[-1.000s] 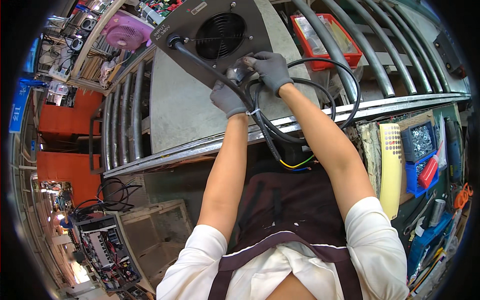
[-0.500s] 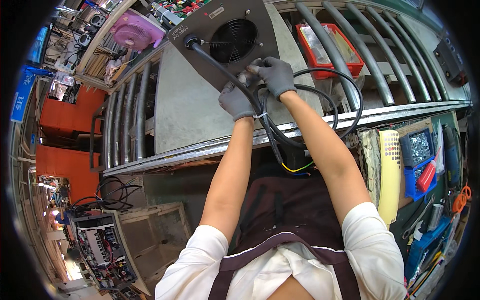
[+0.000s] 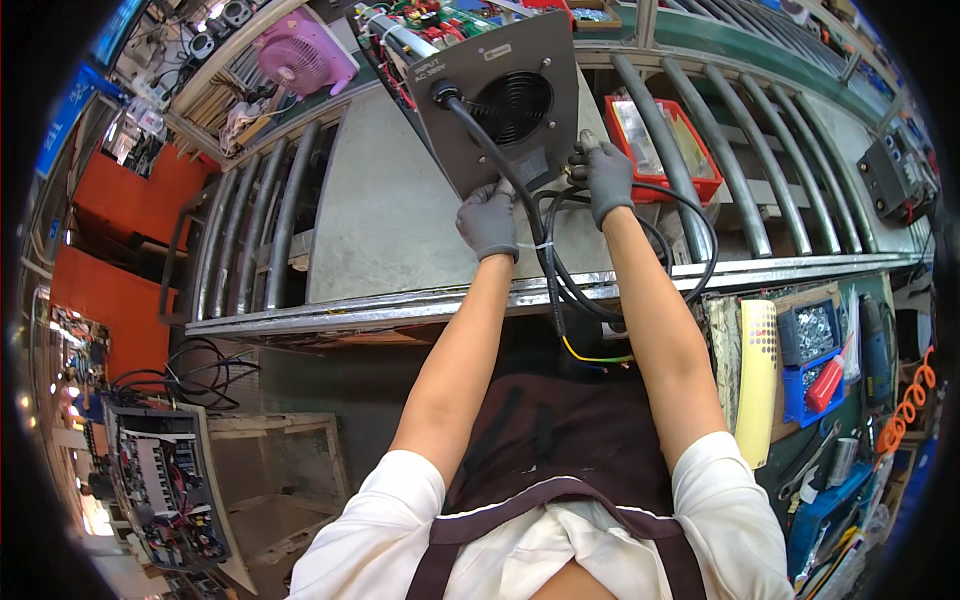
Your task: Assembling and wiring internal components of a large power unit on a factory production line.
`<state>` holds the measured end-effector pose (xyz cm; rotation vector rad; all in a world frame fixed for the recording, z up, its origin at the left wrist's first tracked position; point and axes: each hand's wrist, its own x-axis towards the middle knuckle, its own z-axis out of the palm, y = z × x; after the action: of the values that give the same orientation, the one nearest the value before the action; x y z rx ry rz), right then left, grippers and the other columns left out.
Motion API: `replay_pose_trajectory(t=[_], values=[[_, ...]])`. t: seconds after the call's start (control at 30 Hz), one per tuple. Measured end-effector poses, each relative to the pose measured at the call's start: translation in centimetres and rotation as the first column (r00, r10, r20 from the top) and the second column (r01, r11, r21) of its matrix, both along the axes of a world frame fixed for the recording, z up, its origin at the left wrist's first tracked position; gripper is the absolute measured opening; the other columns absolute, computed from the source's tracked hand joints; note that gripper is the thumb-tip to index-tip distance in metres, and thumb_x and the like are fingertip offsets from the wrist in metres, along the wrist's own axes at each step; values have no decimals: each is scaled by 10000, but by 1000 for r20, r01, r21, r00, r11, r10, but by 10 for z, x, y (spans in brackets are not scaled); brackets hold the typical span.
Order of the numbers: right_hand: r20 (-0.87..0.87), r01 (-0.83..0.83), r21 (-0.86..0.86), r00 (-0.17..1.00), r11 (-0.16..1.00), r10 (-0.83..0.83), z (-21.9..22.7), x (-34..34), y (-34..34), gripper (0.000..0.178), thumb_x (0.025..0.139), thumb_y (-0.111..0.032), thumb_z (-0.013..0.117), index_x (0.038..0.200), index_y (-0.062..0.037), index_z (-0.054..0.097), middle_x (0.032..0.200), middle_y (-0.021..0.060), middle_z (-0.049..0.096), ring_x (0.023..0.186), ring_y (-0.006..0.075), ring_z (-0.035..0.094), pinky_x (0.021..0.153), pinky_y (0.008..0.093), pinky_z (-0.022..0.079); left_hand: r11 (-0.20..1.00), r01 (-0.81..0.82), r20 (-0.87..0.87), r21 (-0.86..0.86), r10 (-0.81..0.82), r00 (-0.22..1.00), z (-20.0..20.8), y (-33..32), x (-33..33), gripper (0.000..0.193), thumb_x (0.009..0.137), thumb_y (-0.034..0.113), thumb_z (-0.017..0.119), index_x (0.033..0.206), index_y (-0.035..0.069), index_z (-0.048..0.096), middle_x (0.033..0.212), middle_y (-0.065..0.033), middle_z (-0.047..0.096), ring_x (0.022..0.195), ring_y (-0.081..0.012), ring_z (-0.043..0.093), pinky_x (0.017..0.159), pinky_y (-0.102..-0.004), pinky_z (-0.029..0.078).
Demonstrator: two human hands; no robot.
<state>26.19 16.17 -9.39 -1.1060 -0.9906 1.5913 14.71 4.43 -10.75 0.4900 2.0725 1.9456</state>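
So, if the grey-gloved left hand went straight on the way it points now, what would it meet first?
The left hand would most likely meet the flat dark grey metal panel; the thick round black cable crosses that line too, and unclear depth leaves their order uncertain.

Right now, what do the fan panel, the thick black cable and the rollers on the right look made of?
Fan panel: probably painted sheet metal, judging by its even, matte dark-grey coat and crisp edges. Thick black cable: rubber or plastic outside, smooth and curving in loops; which is unclear. Rollers: seemingly bare metal, grey with bright streaks.
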Motion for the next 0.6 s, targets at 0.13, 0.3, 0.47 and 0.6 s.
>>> replay_pose_trajectory(t=[0.13,0.3,0.47,0.6], values=[[-57,-356,300,919,885,389,35,-4,-17,267,861,-173,592,996,51,642,865,128,661,774,184,648,749,299,523,997,40,18,-60,-39,999,-24,-20,-18,278,791,261,734,780,-15,701,646,-47,650,622,-123,559,617,-270,448],[-93,-711,324,632,624,769,30,-20,3,340,661,15,470,922,115,664,841,165,673,807,238,664,772,297,526,995,97,-21,15,-97,995,-39,-52,-10,248,824,219,711,805,-28,688,673,-33,646,636,-93,556,622,-252,452],[18,-730,170,674,662,739,0,-33,-6,309,666,14,467,875,112,671,826,156,681,745,218,649,742,296,532,989,117,31,87,-120,992,-31,-70,-10,185,872,155,669,858,-29,681,743,-32,664,679,-88,580,661,-237,471],[141,-560,132,827,818,544,-18,-27,8,240,710,12,464,815,62,674,771,137,673,703,226,653,669,309,544,989,108,65,105,-115,991,-35,-68,-15,176,881,152,655,863,-21,679,744,-28,662,658,-85,565,648,-234,461]])
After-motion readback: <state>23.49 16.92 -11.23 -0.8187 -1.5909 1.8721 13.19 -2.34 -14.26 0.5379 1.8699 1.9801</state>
